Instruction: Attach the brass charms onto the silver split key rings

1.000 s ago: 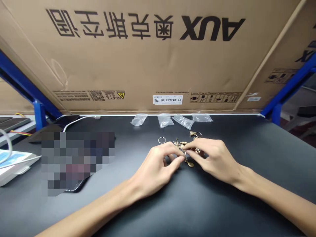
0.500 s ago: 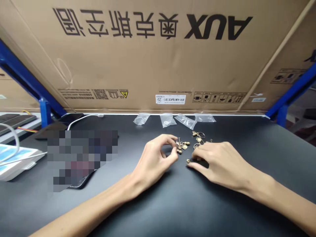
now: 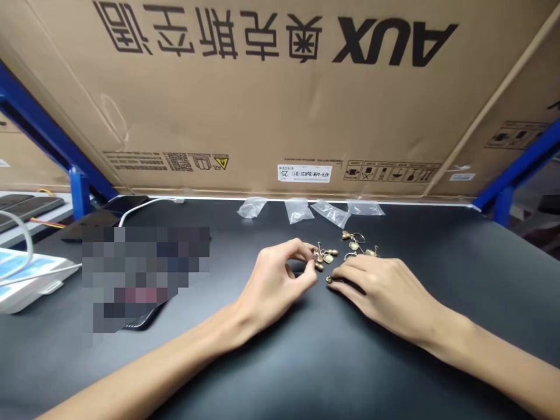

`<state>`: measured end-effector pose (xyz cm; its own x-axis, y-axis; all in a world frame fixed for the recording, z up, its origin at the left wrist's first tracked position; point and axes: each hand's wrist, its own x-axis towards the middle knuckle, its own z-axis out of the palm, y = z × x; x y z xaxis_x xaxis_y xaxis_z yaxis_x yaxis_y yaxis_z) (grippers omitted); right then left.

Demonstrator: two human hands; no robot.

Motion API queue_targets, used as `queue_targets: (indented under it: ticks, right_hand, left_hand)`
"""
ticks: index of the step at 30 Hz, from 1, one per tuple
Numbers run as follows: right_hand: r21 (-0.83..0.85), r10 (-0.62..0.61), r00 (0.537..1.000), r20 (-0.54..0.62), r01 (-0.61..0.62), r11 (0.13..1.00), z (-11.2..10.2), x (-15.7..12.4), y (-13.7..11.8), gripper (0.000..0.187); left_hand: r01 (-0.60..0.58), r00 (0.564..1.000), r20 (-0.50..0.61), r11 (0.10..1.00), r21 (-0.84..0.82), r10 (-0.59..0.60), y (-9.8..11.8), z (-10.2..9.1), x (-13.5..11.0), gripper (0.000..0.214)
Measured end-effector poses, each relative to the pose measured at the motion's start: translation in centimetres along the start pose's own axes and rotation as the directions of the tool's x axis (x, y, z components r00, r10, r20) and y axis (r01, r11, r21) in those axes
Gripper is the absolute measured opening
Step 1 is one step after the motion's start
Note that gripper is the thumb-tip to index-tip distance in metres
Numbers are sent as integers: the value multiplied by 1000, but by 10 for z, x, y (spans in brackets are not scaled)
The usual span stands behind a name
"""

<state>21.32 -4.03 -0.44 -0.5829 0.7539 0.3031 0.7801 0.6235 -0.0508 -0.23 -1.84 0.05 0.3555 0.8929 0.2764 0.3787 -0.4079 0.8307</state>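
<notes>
A loose cluster of small brass keychain charms point(image 3: 345, 248) with metal rings lies on the black tabletop point(image 3: 406, 233) between my hands. My left hand point(image 3: 280, 283) curls its fingertips against the cluster's near left edge, beside a brass gourd charm point(image 3: 327, 252). Whether those fingers pinch anything is hidden. My right hand point(image 3: 380, 291) rests low on the mat, its fingertips closed on a small brass charm point(image 3: 329, 280).
Several small clear plastic bags point(image 3: 331, 213) lie along the back edge of the tabletop, before a large cardboard box point(image 3: 271, 111) and blue metal frame point(image 3: 81, 195). At the left are a pixelated blurred area point(image 3: 144, 274), a white cable and a white boxed item point(image 3: 30, 277).
Over the last second my hands have drawn apart from the cluster's middle. The charms now lie more spread out, and the small brass charm has shifted left with my right hand.
</notes>
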Motion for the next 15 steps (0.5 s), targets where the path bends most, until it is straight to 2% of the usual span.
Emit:
queue_targets:
  ticks: [6,9,10,12,15]
  right_hand:
    - [-87,-116,993,2,115,990,5,3,-5,26]
    - [-92,-170,984,-56,164,982,7,2,-4,26]
    - [-41,-152,984,-95,149,988,7,2,-4,24]
    - [140,-37,986,-163,60,988,3,2,-3,19]
    - [445,226,965,-132,-147,884,-6,6,-4,11]
  left_hand:
    - [-18,1000,-7,1000,20,18,-1,1,-1,6]
    - [-23,1000,-5,999,22,24,-1,2,-1,6]
    - [-22,1000,-3,1000,19,22,-1,2,-2,6]
    - [-24,1000,7,1000,5,24,0,2,-2,6]
    - [-28,999,39,999,-16,29,0,3,-4,6]
